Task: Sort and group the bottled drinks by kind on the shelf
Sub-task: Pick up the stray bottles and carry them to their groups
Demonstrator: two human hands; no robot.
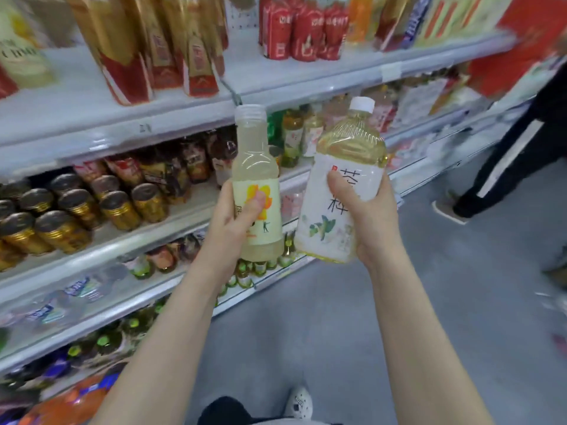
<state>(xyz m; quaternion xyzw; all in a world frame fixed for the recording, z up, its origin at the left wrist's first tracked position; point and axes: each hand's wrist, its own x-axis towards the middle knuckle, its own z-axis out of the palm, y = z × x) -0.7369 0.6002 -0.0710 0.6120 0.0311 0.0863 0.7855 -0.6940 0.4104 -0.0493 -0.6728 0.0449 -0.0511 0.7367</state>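
- Slim pale-juice bottle (pixel 254 161) and squat white-labelled tea bottle (pixel 325 228) stand upright, caps up, side by side, off the shelves (pixel 122 133).
- Left hand (pixel 227 222) wraps the slim one; right hand (pixel 377 219) wraps the tea.
- The shelves lie ahead-left, so I'd say the left hand is nearer.

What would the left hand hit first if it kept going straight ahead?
Probably the yellow-green bottles on the shelf behind the pale bottle that the left hand holds, though depth is unclear.

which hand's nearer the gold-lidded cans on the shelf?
Left. The left hand, gripping the yellow-label bottle, is just right of the cans; the right hand, holding the white-label bottle, sits farther right.
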